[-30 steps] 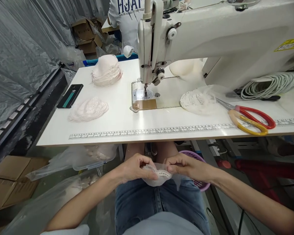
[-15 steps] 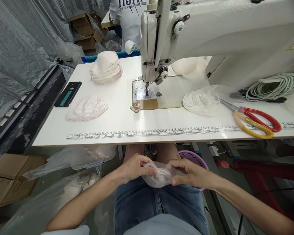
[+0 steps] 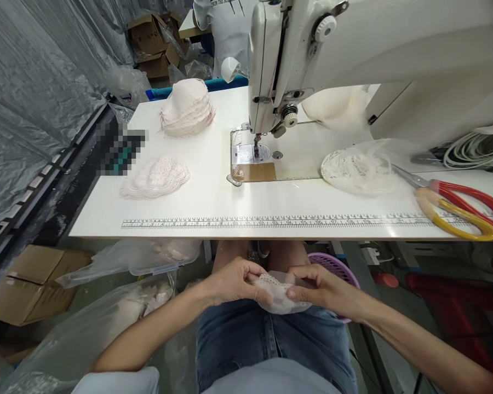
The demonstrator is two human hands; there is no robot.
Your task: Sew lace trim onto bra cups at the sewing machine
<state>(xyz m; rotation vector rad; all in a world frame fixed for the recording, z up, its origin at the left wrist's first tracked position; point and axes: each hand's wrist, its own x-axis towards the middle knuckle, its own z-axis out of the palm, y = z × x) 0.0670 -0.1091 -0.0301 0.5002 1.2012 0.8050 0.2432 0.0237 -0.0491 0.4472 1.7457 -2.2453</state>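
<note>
Over my lap, in front of the table edge, a sheer white piece of fabric with lace trim (image 3: 282, 302) is held between both hands. My left hand (image 3: 243, 283) pinches its left end between thumb and fingers. On the opposite end, my right hand (image 3: 318, 287) grips the fabric, its thumb pressed on the lace. Beyond, on the white table (image 3: 213, 205), stands a sewing machine (image 3: 267, 71) with its needle over the metal plate. A flat pile of lace pieces (image 3: 156, 179) lies to the left, and another lace piece (image 3: 347, 171) rests right of the needle.
Red-and-yellow scissors (image 3: 456, 205) lie at the right front. Behind the lace pile is a stack of pale fabric cups (image 3: 188, 109). A purple basket (image 3: 332, 265) stands below the table; plastic bags (image 3: 107, 323) and a cardboard box (image 3: 35, 282) are at lower left. A person (image 3: 230, 38) sits beyond.
Both hands have shifted slightly right in view with the lace fabric. My right thumb has moved in onto the lace, and the lace edge is now straighter. The whole view has shifted a little.
</note>
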